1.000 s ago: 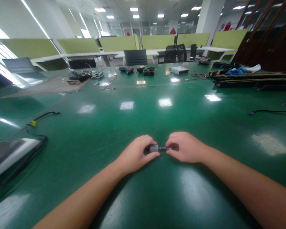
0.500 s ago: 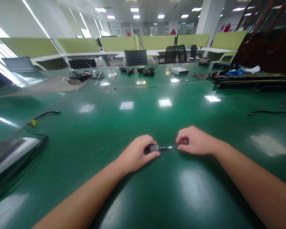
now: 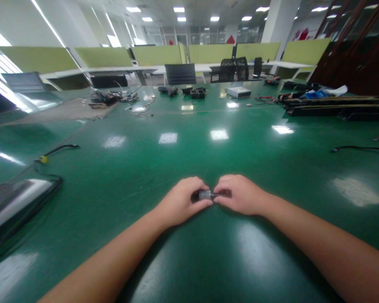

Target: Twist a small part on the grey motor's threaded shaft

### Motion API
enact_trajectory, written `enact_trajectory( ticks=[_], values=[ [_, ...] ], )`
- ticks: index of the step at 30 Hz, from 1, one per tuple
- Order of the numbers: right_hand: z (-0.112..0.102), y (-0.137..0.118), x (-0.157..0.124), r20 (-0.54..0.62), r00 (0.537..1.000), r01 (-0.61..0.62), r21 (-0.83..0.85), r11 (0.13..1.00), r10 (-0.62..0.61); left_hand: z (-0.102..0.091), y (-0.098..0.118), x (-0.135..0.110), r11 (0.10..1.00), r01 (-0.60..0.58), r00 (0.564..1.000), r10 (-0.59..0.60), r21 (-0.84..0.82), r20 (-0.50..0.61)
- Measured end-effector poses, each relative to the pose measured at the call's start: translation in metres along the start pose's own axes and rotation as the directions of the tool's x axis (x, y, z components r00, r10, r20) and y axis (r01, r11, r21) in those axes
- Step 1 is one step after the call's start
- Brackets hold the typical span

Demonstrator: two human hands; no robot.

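Curving, left fingers (image 3: 199, 183) grip a grey, possibly metal cylinder (image 3: 204, 195)

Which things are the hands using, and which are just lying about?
In the hands:
grey cylinder, in the left hand
thin dark part beside it, in the right hand

Lying about:
silver box
long black strips
black cable

Silver box (image 3: 239, 92) on green table (image 3: 189, 158); black chair (image 3: 180, 75) behind; lime partitions (image 3: 210, 54) beyond; black cable (image 3: 363, 147) at right.
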State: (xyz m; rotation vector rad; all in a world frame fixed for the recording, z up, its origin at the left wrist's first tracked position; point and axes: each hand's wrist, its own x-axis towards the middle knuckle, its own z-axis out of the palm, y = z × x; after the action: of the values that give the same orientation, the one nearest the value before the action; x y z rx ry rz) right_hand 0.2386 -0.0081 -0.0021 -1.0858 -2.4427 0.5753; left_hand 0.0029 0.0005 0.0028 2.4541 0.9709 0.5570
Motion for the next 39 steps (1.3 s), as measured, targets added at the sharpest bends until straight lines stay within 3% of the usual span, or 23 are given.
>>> enact_trajectory(
  ticks=[7, 12, 18, 39],
  values=[
    [0.0058, -0.0046, 0.0005, -0.027, 0.998, 0.059, 0.023, 0.998, -0.059, -0.0016, 0.0020, -0.0007, 1.000, -0.011, 1.000, 0.011, -0.014, 0.020],
    [0.0061, -0.0022, 0.0006, -0.028, 0.998, 0.057, 0.007, 0.998, -0.057, -0.0008, 0.0013, -0.0024, 1.000, 0.022, 1.000, -0.022, -0.006, -0.004],
    [0.0079, -0.0008, 0.0013, -0.032, 0.998, 0.058, 0.016, 0.998, -0.058, -0.0011, 0.0010, -0.0033, 0.999, -0.039, 0.999, 0.039, 0.015, 0.002],
    [0.0055, -0.0015, -0.0002, -0.046, 0.997, 0.067, 0.005, 0.998, -0.067, -0.0017, -0.0001, -0.0022, 1.000, 0.013, 1.000, -0.013, -0.017, -0.006]
  ],
)
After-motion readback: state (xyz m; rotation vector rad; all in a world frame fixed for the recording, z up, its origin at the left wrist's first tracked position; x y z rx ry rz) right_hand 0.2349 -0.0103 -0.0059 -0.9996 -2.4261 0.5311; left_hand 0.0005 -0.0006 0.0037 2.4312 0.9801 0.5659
